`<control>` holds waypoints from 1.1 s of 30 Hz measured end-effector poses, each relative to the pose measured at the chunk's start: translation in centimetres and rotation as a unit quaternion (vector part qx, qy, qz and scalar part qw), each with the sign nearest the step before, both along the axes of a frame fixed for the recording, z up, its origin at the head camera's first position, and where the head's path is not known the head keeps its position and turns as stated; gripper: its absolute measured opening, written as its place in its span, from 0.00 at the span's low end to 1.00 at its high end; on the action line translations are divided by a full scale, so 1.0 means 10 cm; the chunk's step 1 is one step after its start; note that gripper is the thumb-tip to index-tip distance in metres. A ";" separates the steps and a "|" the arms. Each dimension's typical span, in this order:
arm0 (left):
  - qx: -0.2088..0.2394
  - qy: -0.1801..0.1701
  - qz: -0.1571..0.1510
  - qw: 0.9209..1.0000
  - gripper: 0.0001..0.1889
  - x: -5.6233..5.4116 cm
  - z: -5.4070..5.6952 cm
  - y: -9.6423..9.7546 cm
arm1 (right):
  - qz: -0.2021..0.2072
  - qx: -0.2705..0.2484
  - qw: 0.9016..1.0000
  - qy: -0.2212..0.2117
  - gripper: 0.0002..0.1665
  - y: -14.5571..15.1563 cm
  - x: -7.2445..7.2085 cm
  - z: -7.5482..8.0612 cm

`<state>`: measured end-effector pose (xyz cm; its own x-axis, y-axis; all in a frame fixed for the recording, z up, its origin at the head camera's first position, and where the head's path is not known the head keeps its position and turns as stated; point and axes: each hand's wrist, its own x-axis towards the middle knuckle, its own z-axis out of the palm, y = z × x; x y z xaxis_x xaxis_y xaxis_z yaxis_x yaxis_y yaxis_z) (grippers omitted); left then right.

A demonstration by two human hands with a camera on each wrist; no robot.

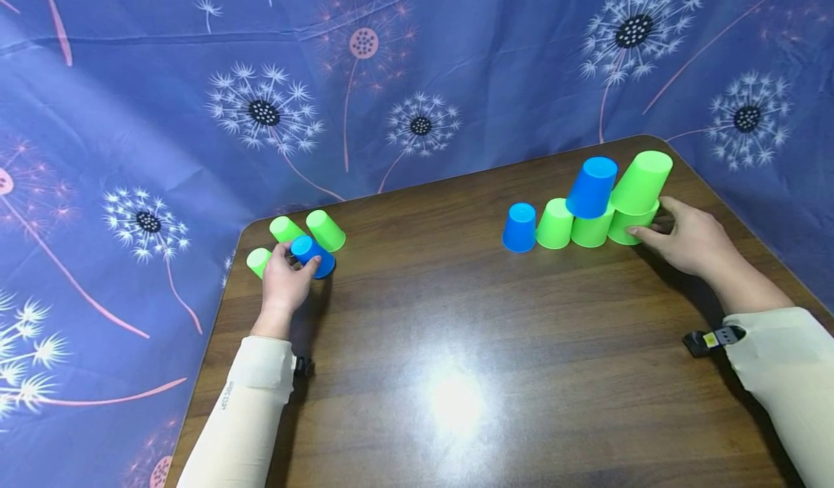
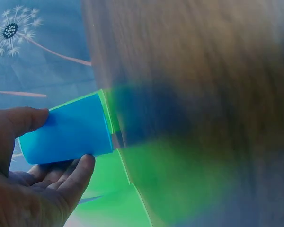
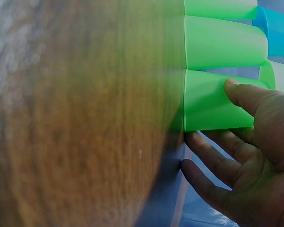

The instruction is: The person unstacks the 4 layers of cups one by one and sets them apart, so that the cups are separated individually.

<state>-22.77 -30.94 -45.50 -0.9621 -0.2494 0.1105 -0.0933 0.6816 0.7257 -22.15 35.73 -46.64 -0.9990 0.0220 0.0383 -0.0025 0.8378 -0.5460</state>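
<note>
My left hand [image 1: 287, 282] holds an upside-down blue cup [image 1: 314, 256] at the table's far left, thumb on one side and fingers on the other. Three green cups stand close around it, one of them a green cup [image 1: 326, 231] just behind. At the right, my right hand [image 1: 692, 238] has its thumb and fingers around the end green cup [image 3: 213, 101] of a bottom row. On that row rest an upper green cup [image 1: 643, 184] and an upper blue cup [image 1: 591, 187], both upside down. The row's other members are two green cups and a blue cup [image 1: 519, 227] at its left end.
The brown wooden table [image 1: 404, 292] reaches back to a blue dandelion-print cloth [image 1: 495, 82] hanging behind it. A bright light reflection lies on the tabletop between the arms. A small black device [image 1: 710, 339] sticks out at the right wrist.
</note>
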 end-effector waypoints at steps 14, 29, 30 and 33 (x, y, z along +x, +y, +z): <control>-0.017 -0.038 -0.013 0.999 0.34 -0.02 0.01 -0.06 | -0.003 -0.003 1.000 -0.005 0.47 0.01 0.02 -0.01; -0.015 -0.036 -0.012 0.999 0.39 0.01 -0.01 -0.05 | -0.003 0.005 1.000 0.002 0.46 0.02 0.00 -0.01; -0.013 -0.034 -0.009 0.999 0.40 0.02 0.00 -0.04 | -0.003 0.005 1.000 0.003 0.46 0.01 0.00 -0.02; -0.003 -0.014 0.000 1.000 0.45 0.06 0.04 -0.01 | -0.002 0.006 1.000 0.005 0.45 0.00 -0.01 -0.02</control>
<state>-22.15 -31.08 -45.08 -0.9650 -0.2486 0.0839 -0.1141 0.6855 0.7191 -22.25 35.76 -46.80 -0.9985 0.0251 0.0492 -0.0052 0.8442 -0.5360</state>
